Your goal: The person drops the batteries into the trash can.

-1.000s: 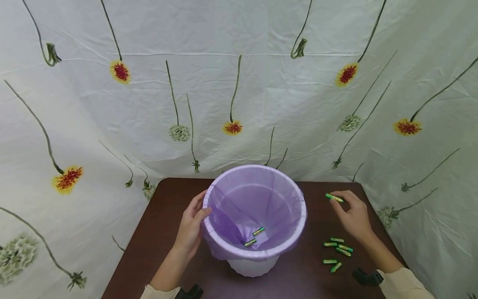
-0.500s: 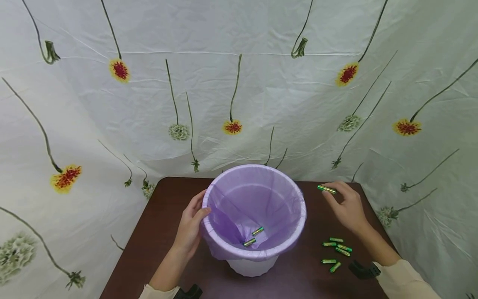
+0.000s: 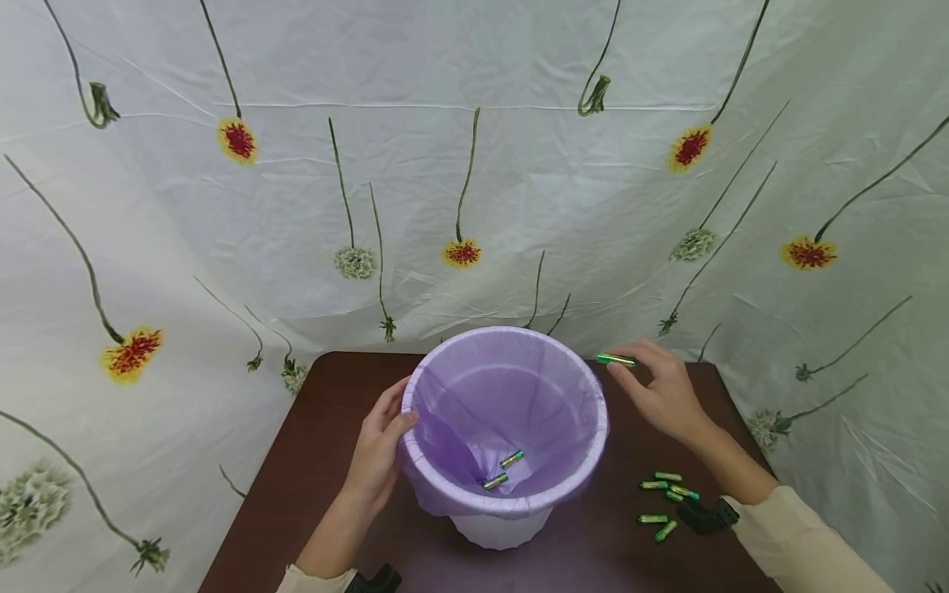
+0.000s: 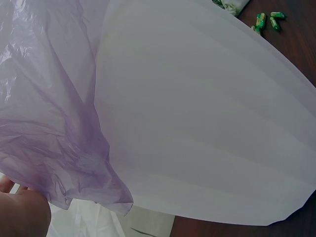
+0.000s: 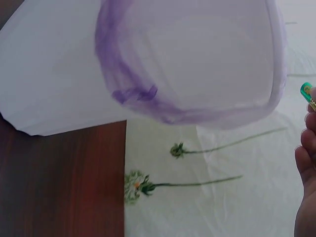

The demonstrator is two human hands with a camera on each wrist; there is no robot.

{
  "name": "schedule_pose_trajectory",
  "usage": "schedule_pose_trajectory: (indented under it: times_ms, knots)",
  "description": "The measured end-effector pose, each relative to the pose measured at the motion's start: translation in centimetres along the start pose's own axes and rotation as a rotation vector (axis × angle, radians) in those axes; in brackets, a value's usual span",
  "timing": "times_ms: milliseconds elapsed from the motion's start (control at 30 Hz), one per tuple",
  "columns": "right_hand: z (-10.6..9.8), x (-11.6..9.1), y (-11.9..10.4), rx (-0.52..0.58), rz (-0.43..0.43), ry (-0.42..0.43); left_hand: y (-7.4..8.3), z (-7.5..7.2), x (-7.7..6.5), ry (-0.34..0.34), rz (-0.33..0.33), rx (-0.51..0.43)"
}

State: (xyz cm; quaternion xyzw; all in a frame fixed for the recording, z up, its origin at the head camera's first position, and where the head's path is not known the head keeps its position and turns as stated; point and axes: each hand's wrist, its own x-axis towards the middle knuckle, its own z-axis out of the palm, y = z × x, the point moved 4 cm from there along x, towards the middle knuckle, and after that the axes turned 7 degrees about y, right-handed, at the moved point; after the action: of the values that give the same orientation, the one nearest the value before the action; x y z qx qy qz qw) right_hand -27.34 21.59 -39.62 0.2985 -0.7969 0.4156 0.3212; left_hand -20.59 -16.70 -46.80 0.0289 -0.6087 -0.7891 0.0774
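Note:
A white bin lined with a purple plastic bag stands on the table, two green batteries lying at its bottom. My left hand grips the bin's left rim, thumb over the edge and fingers outside; in the left wrist view only part of this hand shows below the bag. Just right of the rim, my right hand pinches one green battery between thumb and fingers. The right wrist view catches that battery's end at its right edge.
Several more green batteries lie on the dark brown table to the right of the bin, under the right forearm. A white flowered cloth hangs behind and around the table.
My right hand has carried its battery leftward and slightly up, from the table's right side to near the bin's rim. The left hand keeps its hold on the rim.

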Motion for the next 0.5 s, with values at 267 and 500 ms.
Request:
schedule_pose_trajectory:
  times_ms: [267,500]
  knots:
    - [1.6,2.0,-1.9,0.083,-0.044,-0.059,0.2,0.1,0.0,0.009,0.015,0.0]
    - [3.3,2.8,-2.6,0.136,-0.094,-0.12,0.1,0.2,0.0,0.008,0.021,-0.003]
